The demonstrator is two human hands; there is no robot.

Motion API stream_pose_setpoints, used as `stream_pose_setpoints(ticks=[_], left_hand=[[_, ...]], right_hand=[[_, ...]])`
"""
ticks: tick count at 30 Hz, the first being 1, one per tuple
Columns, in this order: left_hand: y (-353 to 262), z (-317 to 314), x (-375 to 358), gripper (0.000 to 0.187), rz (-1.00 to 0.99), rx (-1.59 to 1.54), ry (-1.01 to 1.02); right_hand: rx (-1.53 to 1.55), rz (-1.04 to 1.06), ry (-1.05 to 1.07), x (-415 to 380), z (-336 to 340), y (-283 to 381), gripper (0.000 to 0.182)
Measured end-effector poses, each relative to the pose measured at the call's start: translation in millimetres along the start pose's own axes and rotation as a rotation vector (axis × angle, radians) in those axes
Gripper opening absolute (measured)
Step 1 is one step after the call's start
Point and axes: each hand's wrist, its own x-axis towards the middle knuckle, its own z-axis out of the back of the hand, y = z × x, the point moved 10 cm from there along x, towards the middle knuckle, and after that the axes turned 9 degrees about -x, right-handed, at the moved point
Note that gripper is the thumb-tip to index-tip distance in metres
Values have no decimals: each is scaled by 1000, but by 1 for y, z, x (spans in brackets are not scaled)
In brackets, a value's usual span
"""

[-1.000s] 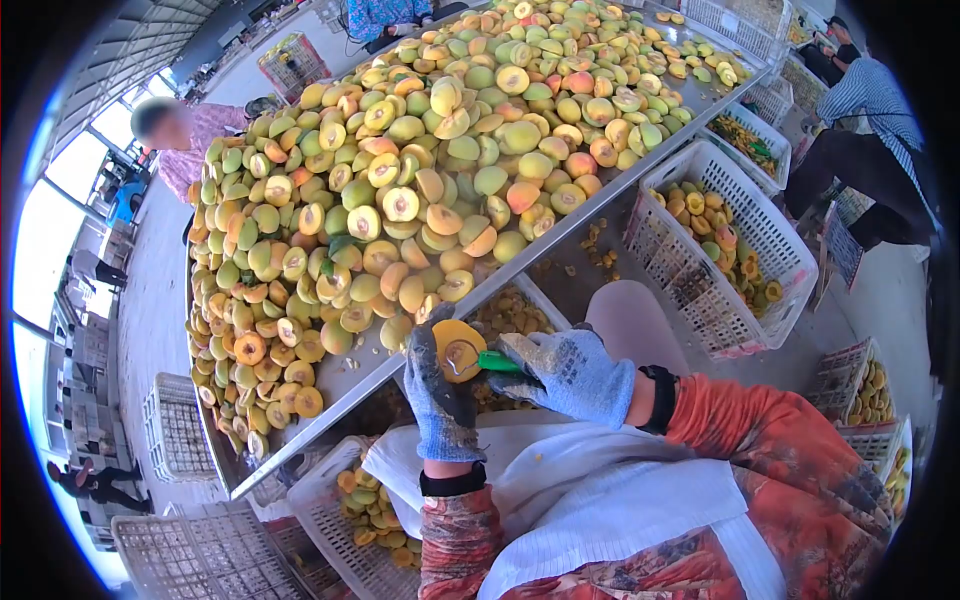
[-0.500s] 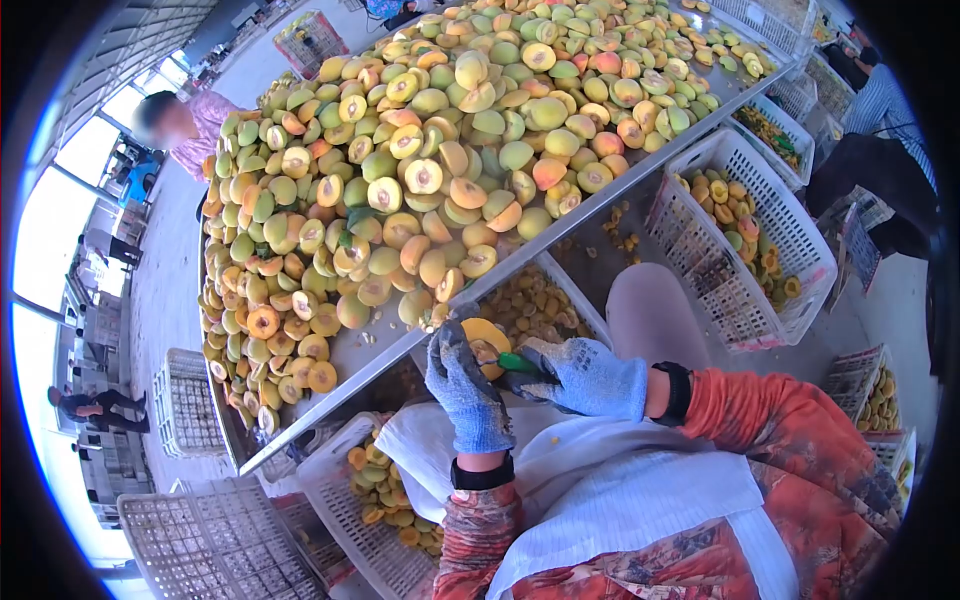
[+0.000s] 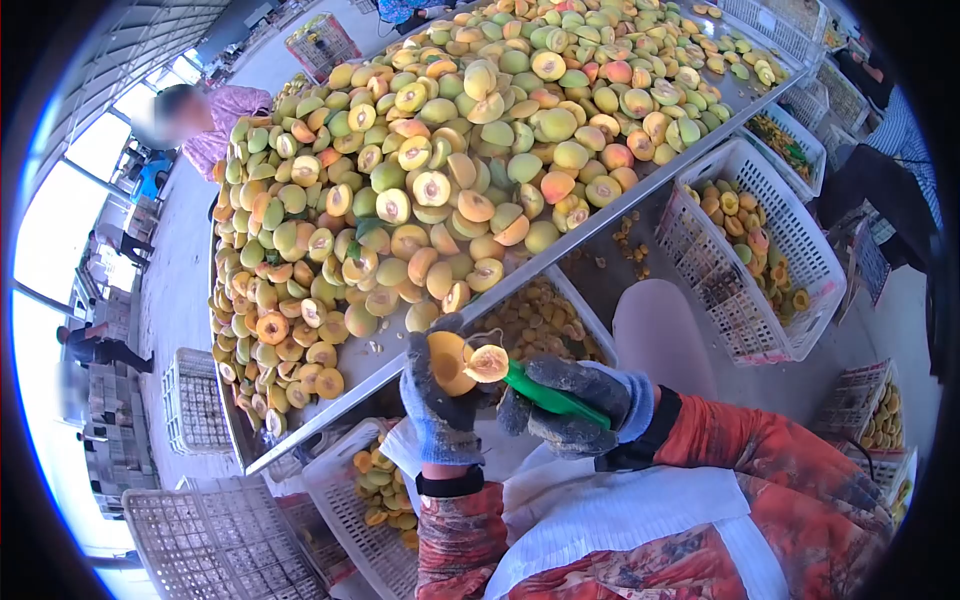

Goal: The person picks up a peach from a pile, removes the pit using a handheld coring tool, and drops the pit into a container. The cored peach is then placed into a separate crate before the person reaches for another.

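In the head view, my left hand (image 3: 440, 395), in a blue and grey glove, is closed around a hollowed yellow fruit half (image 3: 451, 363). My right hand (image 3: 575, 405), gloved the same way, grips a green-handled tool (image 3: 556, 397). At the tool's tip, right beside the fruit half, sits a brown-orange pit (image 3: 488, 364). Both hands are over the near edge of a metal table (image 3: 372, 382), which bears a large heap of halved fruit (image 3: 400, 200). Just beyond my hands is a bin of pits (image 3: 540, 318).
White crates with fruit stand at the right (image 3: 750, 250) and below the table's near edge (image 3: 350, 490). An empty-looking crate (image 3: 205, 540) is at the lower left. A person in a pink top (image 3: 225, 120) is at the table's far left; another person sits at the right.
The pit is now out of the fruit half, on the tool's tip. My right hand has turned, showing more of the green handle, and my left hand has shifted slightly left.
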Motion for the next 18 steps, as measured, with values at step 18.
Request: stream_pose_setpoints(ticks=[18], left_hand=[[166,137,167,47,-16,1665,417]], right_hand=[[-1818,382,-519,-6,57,39,39]])
